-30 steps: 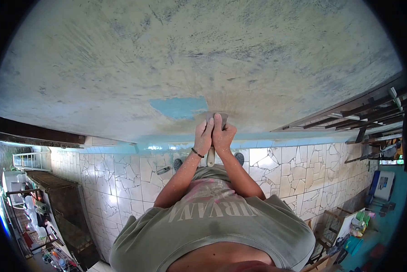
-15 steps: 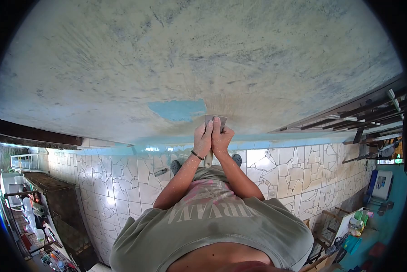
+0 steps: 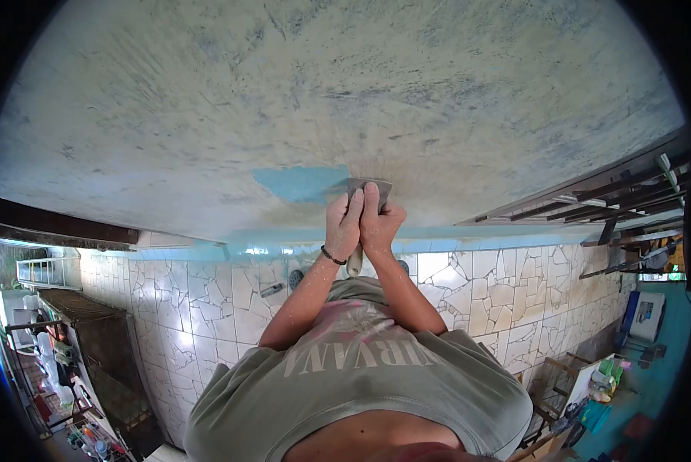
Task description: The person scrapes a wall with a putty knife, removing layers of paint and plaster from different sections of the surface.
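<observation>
Both of my hands grip one scraper, whose flat metal blade [image 3: 382,190] lies against the wall [image 3: 345,115]. My left hand [image 3: 342,227], with a dark bracelet at the wrist, is closed around its left side. Closed on the right side is my right hand [image 3: 381,227]. The thumbs press along the blade, and the pale handle end [image 3: 354,263] sticks out below between the wrists. Just left of the blade is a bare blue patch [image 3: 303,184] in the wall's greyish, streaked coating. Whitish specks dot my forearms.
A light blue band runs along the wall's foot, above a floor of broken-tile paving [image 3: 207,300]. To the right, a dark wooden rack [image 3: 630,192] stands against the wall. A dark cabinet [image 3: 103,354] is at left, and a cluttered table [image 3: 592,385] at lower right. A small dark object [image 3: 272,290] lies on the floor.
My hands and the scraper have moved a short way up the wall. The blade now sits beside the right end of the blue patch, and more of the handle shows below.
</observation>
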Demonstrator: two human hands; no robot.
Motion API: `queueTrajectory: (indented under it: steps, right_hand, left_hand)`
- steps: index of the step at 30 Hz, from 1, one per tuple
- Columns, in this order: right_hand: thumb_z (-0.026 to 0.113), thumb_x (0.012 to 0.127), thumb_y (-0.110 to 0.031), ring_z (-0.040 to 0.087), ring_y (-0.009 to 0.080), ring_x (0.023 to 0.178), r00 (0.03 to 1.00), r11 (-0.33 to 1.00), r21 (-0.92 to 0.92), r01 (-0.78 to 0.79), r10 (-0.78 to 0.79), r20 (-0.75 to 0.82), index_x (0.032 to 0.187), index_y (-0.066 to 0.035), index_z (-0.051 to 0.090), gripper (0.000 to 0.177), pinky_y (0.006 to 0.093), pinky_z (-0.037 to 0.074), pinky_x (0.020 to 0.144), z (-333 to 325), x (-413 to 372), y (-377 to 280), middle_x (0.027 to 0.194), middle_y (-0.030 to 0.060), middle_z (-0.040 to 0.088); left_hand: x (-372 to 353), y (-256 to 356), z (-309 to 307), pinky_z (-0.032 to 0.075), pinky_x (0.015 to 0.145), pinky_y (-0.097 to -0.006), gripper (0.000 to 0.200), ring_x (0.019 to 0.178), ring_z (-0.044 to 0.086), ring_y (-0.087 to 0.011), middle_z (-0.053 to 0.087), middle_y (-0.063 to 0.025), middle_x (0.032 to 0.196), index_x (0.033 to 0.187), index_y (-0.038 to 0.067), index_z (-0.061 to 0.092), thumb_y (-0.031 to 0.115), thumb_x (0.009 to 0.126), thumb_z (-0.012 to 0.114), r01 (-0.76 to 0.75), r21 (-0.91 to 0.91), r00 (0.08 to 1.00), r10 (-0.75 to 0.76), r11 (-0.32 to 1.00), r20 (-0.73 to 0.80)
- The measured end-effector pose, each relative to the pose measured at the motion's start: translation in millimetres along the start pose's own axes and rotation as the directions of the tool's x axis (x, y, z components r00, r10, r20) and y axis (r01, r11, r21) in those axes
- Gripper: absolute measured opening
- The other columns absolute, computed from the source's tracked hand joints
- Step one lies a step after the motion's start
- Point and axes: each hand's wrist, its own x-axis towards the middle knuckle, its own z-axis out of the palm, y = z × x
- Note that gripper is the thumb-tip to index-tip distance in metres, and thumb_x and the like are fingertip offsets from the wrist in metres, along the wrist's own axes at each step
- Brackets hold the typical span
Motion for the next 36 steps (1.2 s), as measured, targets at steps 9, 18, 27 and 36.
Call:
queueTrajectory:
  steps: [9, 18, 27, 36]
  right_hand:
    - [0.067, 0.095, -0.030, 0.039, 0.0049, 0.054, 0.998, 0.998, 0.034, -0.061, 0.062, -0.018, 0.058, 0.006, 0.054, 0.053, 0.0306, 0.030, 0.042, -3.6, -11.1, 15.5, 0.051, -0.0026, 0.048]
    - [0.067, 0.094, -0.028, 0.038, 0.0048, 0.055, 0.998, 0.998, -0.001, -0.070, 0.070, 0.004, 0.059, 0.006, 0.054, 0.051, 0.0310, 0.031, 0.043, -6.2, -6.8, 21.7, 0.050, -0.0017, 0.046]
    - [0.067, 0.094, -0.028, 0.039, 0.0046, 0.056, 0.998, 0.997, 0.034, -0.063, 0.063, 0.018, 0.064, 0.007, 0.057, 0.047, 0.0308, 0.033, 0.044, -3.0, -5.6, 22.3, 0.051, -0.0013, 0.048]
    - [0.066, 0.095, -0.028, 0.039, 0.0050, 0.056, 0.999, 0.997, 0.060, -0.042, 0.042, 0.003, 0.063, 0.008, 0.055, 0.050, 0.0315, 0.032, 0.044, -0.1, -2.5, 22.9, 0.051, -0.0012, 0.046]
  left_hand:
    - [-3.5, -34.5, 0.8, 0.041, 0.063, -0.0264, 0.037, 0.073, 0.045, -0.0071, 0.053, 0.0019, 0.075, 0.086, -0.002, 0.059, 0.029, 0.104, 0.050, 0.102, -0.104, 0.995, -0.104, 0.989, -0.008]
    - [-6.6, -26.5, 5.3, 0.041, 0.063, -0.0260, 0.040, 0.073, 0.045, -0.0069, 0.054, 0.0025, 0.076, 0.087, -0.002, 0.060, 0.033, 0.103, 0.051, 0.083, -0.080, 0.996, -0.086, 0.993, -0.027]
    - [1.5, -34.1, -0.7, 0.045, 0.068, -0.0260, 0.039, 0.076, 0.051, -0.0079, 0.060, 0.0006, 0.083, 0.094, -0.001, 0.063, 0.035, 0.104, 0.049, 0.095, -0.032, 0.995, -0.095, 0.995, 0.000]
    - [8.6, -33.4, -2.4, 0.044, 0.065, -0.0255, 0.038, 0.074, 0.049, -0.0074, 0.058, 0.0020, 0.081, 0.091, -0.001, 0.063, 0.032, 0.104, 0.050, 0.072, -0.032, 0.997, -0.071, 0.997, 0.014]
